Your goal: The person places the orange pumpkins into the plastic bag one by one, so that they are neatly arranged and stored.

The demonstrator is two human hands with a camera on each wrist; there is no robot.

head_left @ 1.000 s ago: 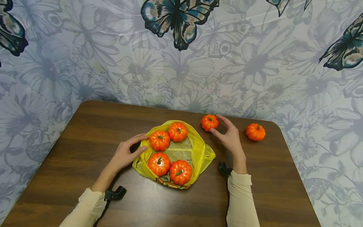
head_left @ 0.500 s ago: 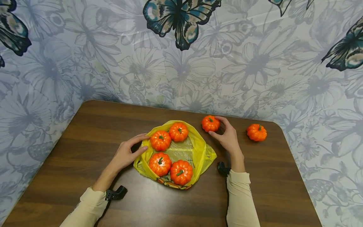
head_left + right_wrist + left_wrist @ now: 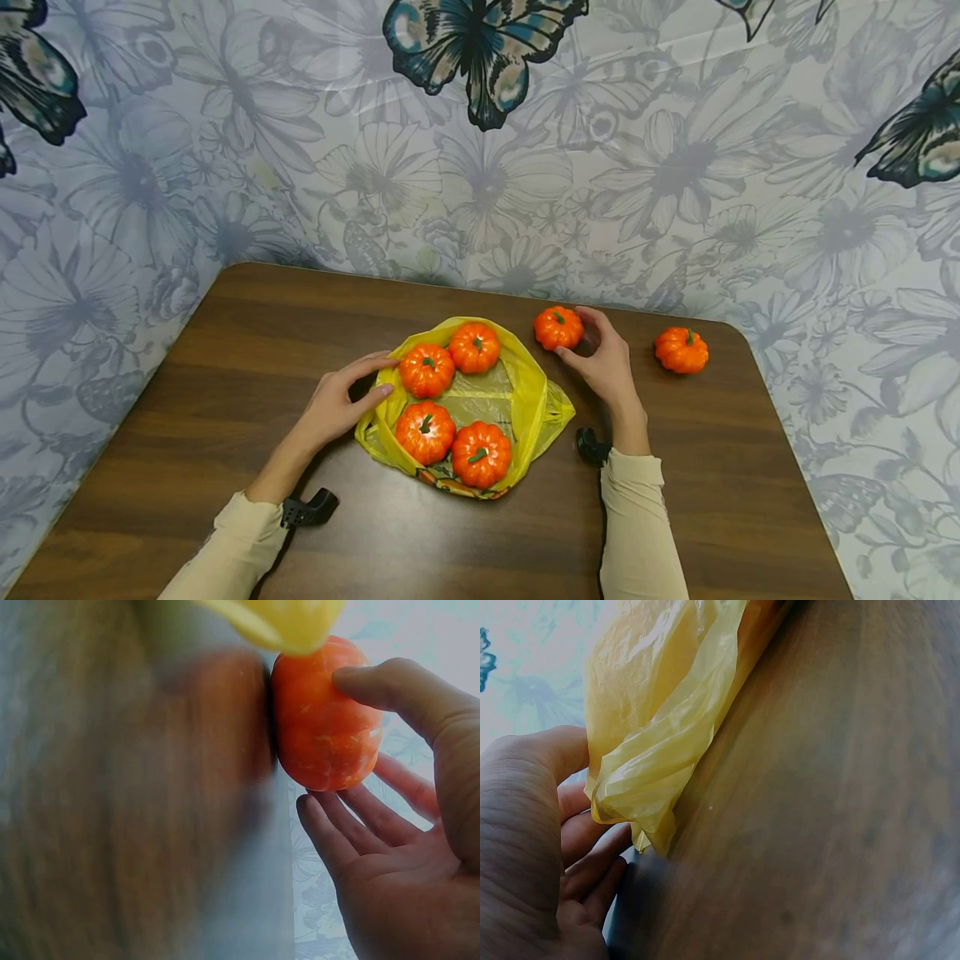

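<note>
At the left of the brown wooden table [image 3: 225,350], the left hand [image 3: 337,404] rests at the left rim of the yellow plastic bag [image 3: 536,392], thumb and fingers closed on a fold of the film; the left wrist view shows the crumpled edge of the bag [image 3: 656,765] held between thumb and fingers. Inside the spread bag lie four small orange pumpkins: two at the far side, touching each other [image 3: 426,370] [image 3: 475,347], and two at the near side, also touching [image 3: 425,432] [image 3: 482,453]. Just beyond the bag's right rim, a fifth pumpkin [image 3: 558,327] sits on the table with the right hand [image 3: 603,358] cupped around it; in the right wrist view the thumb lies on the pumpkin [image 3: 326,720] and the fingertips [image 3: 322,825] meet its other side. Farther right, well apart from the hand, a sixth pumpkin [image 3: 681,349] stands alone near the table's rounded corner. A floral sheet with butterflies [image 3: 480,50] hangs behind the table.
</note>
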